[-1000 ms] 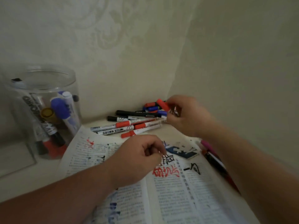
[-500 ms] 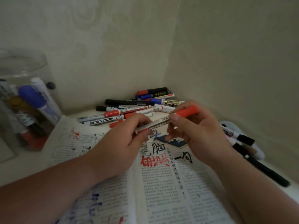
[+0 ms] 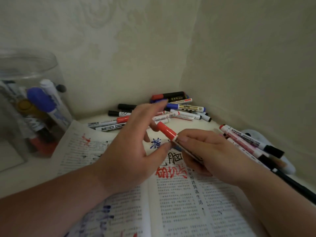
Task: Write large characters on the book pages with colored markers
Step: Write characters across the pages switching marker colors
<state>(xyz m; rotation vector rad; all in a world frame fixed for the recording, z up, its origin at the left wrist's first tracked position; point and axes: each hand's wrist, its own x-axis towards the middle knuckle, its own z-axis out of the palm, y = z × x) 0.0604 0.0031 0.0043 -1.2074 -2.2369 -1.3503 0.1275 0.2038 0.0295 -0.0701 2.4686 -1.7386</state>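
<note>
Gripped a red-capped marker (image 3: 166, 132) in the right hand (image 3: 210, 151), fingers curled round the white barrel, thumb pressed just below the cap, cap aimed toward 10 o'clock. Held the left hand (image 3: 133, 151) loose beside it, fingers spread and uncurled, clasping nothing; thumb tip just under the cap, forefinger stretched toward 12 o'clock. Could not tell whether a left fingertip behind the cap touched it.

Held the marker near the middle of the view, above the top of the open book (image 3: 188, 211). Found the book spread from the centre down to 6 o'clock, printed text on both pages, blue and red ink smudges on the left page. Saw large characters near the fold: blue characters (image 3: 156, 142), black characters (image 3: 176, 158) below, red characters (image 3: 171, 173) below those.

Saw a pile of loose markers (image 3: 184, 106) at 12 o'clock in the corner of the walls, more markers (image 3: 244, 139) at 3 o'clock beside the book, and a clear jar (image 3: 34, 65) at 9 o'clock with markers standing inside.
</note>
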